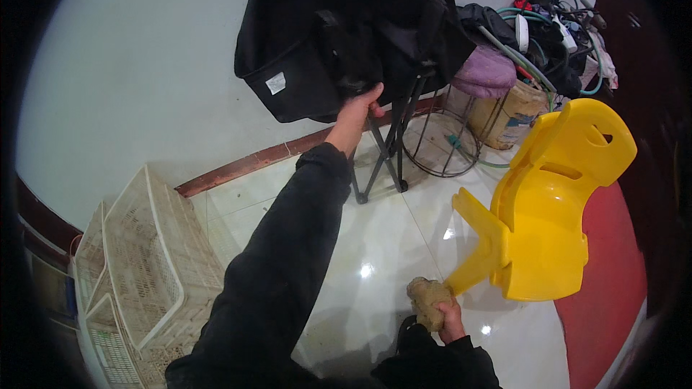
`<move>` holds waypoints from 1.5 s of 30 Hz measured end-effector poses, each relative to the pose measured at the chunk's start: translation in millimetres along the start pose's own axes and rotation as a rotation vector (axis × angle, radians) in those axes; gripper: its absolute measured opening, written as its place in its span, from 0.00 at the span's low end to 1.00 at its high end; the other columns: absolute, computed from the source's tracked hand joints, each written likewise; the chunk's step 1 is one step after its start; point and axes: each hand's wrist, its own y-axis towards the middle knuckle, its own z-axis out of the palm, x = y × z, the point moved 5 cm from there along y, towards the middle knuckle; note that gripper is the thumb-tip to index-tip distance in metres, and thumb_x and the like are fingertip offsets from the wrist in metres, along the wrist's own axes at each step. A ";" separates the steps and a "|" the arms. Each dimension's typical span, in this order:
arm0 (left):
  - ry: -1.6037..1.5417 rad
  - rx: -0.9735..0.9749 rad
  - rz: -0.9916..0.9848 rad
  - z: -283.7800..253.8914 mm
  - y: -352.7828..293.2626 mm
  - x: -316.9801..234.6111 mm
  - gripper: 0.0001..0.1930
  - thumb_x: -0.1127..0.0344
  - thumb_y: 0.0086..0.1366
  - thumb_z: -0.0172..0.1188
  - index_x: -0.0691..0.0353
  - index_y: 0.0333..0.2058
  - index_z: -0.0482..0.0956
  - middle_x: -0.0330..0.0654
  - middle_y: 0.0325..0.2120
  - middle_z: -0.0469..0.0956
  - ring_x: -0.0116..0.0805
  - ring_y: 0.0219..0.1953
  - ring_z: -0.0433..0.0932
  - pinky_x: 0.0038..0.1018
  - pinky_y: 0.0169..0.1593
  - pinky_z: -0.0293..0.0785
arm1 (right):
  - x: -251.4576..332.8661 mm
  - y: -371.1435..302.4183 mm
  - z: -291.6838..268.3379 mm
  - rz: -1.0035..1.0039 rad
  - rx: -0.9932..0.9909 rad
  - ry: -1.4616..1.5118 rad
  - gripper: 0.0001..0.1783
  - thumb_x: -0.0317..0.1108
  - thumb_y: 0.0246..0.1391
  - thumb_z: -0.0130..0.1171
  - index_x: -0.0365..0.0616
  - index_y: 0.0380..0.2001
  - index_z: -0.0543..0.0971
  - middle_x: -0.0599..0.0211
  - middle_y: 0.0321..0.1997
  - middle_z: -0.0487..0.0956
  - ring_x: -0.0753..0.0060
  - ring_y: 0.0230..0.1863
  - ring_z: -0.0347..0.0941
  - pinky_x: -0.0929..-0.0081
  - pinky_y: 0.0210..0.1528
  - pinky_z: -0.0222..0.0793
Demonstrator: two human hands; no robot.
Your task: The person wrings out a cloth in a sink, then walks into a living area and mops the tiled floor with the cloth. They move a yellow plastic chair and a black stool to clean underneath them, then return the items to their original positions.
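Observation:
My left hand (358, 109) is stretched forward, its fingers closed at the lower front of a black fabric folding chair (299, 50) with thin crossed metal legs. The fingertips are partly hidden against the dark fabric and frame. A small white label shows on the chair's side. Low in front of me, my right hand (452, 320) is wrapped round a crumpled tan-brown cloth (430, 301). Just beyond the cloth stands a yellow plastic child's chair (546, 263), two of them apparently stacked; the cloth is close to one of its legs.
Pale plastic crates (144, 259) stand at the left. Behind the yellow chair are a round wire-frame stool (441, 166) with a purple seat cover, a worn bucket (510, 126) and a heap of cables and hoses (548, 36). A red mat (613, 259) lies at the right on white tiles.

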 end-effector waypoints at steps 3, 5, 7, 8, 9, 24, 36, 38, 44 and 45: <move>-0.120 -0.215 0.040 -22.9 2.8 -0.1 0.21 0.51 0.59 0.67 0.54 0.18 0.68 0.31 0.11 0.60 0.27 0.14 0.62 0.28 0.23 0.60 | 8.9 13.1 20.9 0.005 0.014 -0.145 0.30 0.25 0.48 0.56 0.37 0.57 0.64 0.57 0.52 0.73 0.62 0.52 0.72 0.66 0.53 0.72; -0.323 -0.324 0.069 -48.4 -3.7 -3.8 0.21 0.56 0.59 0.68 0.53 0.17 0.65 0.31 0.09 0.57 0.26 0.11 0.58 0.27 0.19 0.56 | 17.4 35.5 43.7 -0.040 0.036 -0.230 0.33 0.24 0.48 0.56 0.38 0.60 0.63 0.58 0.52 0.72 0.63 0.52 0.72 0.67 0.56 0.70; -0.351 -0.380 0.079 -79.1 -20.3 -6.9 0.20 0.55 0.57 0.70 0.58 0.18 0.70 0.34 0.09 0.62 0.28 0.09 0.61 0.29 0.15 0.60 | 29.3 69.2 77.6 -0.080 0.118 -0.241 0.37 0.24 0.49 0.56 0.41 0.64 0.58 0.60 0.55 0.70 0.65 0.54 0.69 0.68 0.57 0.68; -0.332 -0.391 0.107 -91.7 -29.8 -8.1 0.20 0.55 0.58 0.69 0.59 0.19 0.70 0.34 0.10 0.61 0.28 0.10 0.60 0.29 0.15 0.61 | 33.9 87.4 100.9 -0.136 0.223 -0.194 0.39 0.24 0.51 0.56 0.42 0.66 0.56 0.60 0.57 0.68 0.66 0.56 0.68 0.69 0.58 0.67; -0.323 -0.422 0.117 -103.5 -37.7 -7.5 0.19 0.56 0.60 0.67 0.59 0.20 0.70 0.33 0.10 0.60 0.27 0.10 0.59 0.29 0.15 0.60 | 40.9 105.4 125.6 -0.255 0.304 -0.245 0.42 0.25 0.53 0.56 0.45 0.69 0.50 0.60 0.64 0.62 0.68 0.60 0.63 0.71 0.61 0.63; -0.298 -0.794 0.327 -307.1 -137.9 -14.3 0.25 0.53 0.65 0.61 0.49 0.13 0.59 0.28 0.08 0.51 0.24 0.11 0.50 0.24 0.18 0.48 | 16.7 213.2 315.8 -0.415 0.514 -0.910 0.31 0.38 0.49 0.60 0.42 0.57 0.69 0.49 0.52 0.77 0.50 0.55 0.72 0.62 0.57 0.67; 0.094 -0.829 0.351 -323.1 -186.9 46.2 0.19 0.55 0.71 0.52 0.64 0.51 0.71 0.43 0.46 0.74 0.34 0.50 0.73 0.31 0.55 0.66 | 69.4 391.6 87.8 -0.643 -0.557 -1.571 0.39 0.31 0.49 0.57 0.56 0.66 0.60 0.59 0.67 0.63 0.45 0.67 0.56 0.38 0.62 0.51; 0.509 -0.934 0.180 -275.2 -223.3 92.8 0.17 0.59 0.71 0.51 0.65 0.51 0.71 0.44 0.47 0.73 0.36 0.52 0.72 0.32 0.58 0.64 | 35.9 406.3 104.0 -0.600 -0.621 -1.641 0.39 0.31 0.48 0.55 0.54 0.66 0.61 0.60 0.68 0.61 0.47 0.70 0.52 0.35 0.64 0.46; 0.445 -0.498 -0.278 -128.9 -193.0 251.8 0.12 0.72 0.61 0.57 0.64 0.45 0.74 0.43 0.45 0.74 0.37 0.50 0.72 0.32 0.54 0.67 | -55.3 370.2 241.6 -0.901 0.413 -1.439 0.24 0.21 0.39 0.53 0.53 0.44 0.79 0.60 0.43 0.78 0.53 0.43 0.72 0.54 0.46 0.63; 0.483 -0.479 -0.247 -123.7 -174.6 258.9 0.14 0.73 0.60 0.57 0.65 0.45 0.73 0.45 0.45 0.74 0.38 0.50 0.72 0.32 0.54 0.67 | -64.7 354.0 262.2 -0.837 0.664 -1.264 0.25 0.20 0.40 0.53 0.53 0.44 0.79 0.60 0.44 0.78 0.53 0.44 0.73 0.57 0.47 0.65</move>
